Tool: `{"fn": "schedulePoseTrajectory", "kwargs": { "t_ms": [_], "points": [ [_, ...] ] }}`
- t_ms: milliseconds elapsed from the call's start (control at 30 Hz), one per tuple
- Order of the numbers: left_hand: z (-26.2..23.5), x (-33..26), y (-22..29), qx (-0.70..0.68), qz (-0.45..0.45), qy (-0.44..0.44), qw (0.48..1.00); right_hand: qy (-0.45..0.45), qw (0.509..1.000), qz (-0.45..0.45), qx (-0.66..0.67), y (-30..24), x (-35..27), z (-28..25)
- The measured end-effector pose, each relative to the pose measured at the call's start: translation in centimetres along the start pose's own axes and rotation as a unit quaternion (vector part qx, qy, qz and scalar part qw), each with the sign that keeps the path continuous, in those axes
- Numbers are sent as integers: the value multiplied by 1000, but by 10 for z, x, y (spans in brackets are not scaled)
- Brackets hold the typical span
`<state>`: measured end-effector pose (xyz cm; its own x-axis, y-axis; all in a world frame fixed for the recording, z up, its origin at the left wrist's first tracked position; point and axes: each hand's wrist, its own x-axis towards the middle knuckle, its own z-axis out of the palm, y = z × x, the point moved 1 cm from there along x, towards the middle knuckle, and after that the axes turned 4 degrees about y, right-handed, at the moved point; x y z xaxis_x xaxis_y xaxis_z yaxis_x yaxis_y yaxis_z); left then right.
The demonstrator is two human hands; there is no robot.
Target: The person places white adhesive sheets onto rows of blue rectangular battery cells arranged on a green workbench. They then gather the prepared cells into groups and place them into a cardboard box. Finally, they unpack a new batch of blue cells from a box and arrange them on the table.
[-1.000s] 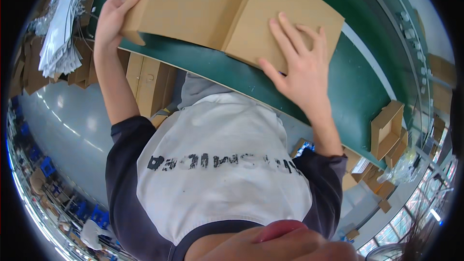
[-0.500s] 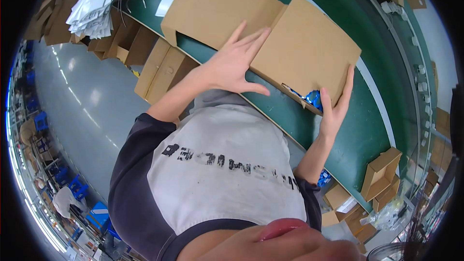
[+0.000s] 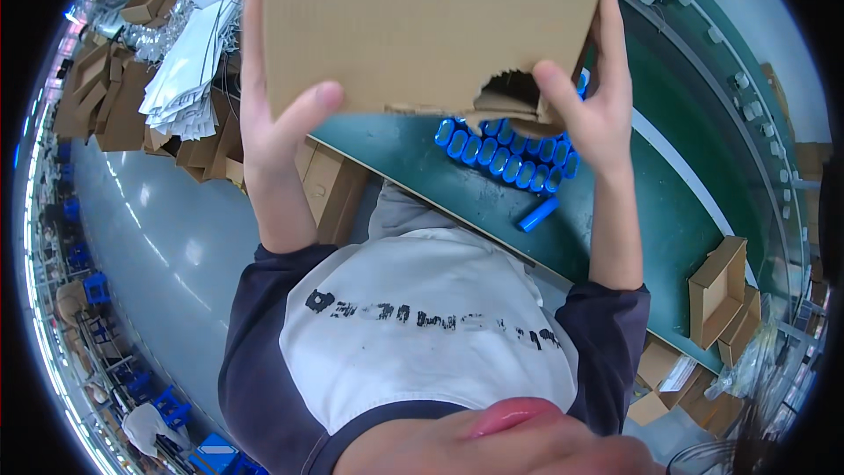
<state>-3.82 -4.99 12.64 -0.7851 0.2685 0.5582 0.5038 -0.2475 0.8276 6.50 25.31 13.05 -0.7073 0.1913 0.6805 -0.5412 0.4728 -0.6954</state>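
I hold a large brown cardboard box [image 3: 422, 26] lifted up off the green table [image 3: 668, 220]. My left hand [image 3: 277, 114] grips its left edge, thumb under the bottom. My right hand [image 3: 589, 110] grips the right side beside a torn hole in the cardboard. Under the raised box, several blue cylinders [image 3: 505, 158] lie packed in rows on the green surface. One loose blue cylinder [image 3: 538, 214] lies apart, nearer to me.
Flat cardboard pieces and a heap of white and silvery bags [image 3: 189, 62] are piled at the left. Small open cardboard boxes [image 3: 721, 290] stand at the right end of the table. Grey floor [image 3: 167, 246] lies to the left, with blue stools [image 3: 171, 405] lower down.
The box lay flat on the table under both hands; now it is lifted up toward the camera. The rows of blue cylinders have come into view beneath it, one lying loose.
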Motion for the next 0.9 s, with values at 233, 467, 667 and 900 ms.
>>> {"fn": "schedulePoseTrajectory", "kwargs": {
  "t_ms": [233, 467, 667, 900],
  "points": [
    [2, 43, -65, -272, -194, 107, 937, 149, 943, -88, -283, 96, -11, -104],
    [65, 111, -123, -297, -287, 110, 904, 134, 960, 169, -178, 190, -60, -134],
    [99, 229, -151, -281, -157, 114, 940, 60, 934, 227, -271, 193, -57, -121],
    [75, 163, -195, -399, -214, 130, 882, 80, 933, 205, -286, 213, -68, -128]
  ]
}}
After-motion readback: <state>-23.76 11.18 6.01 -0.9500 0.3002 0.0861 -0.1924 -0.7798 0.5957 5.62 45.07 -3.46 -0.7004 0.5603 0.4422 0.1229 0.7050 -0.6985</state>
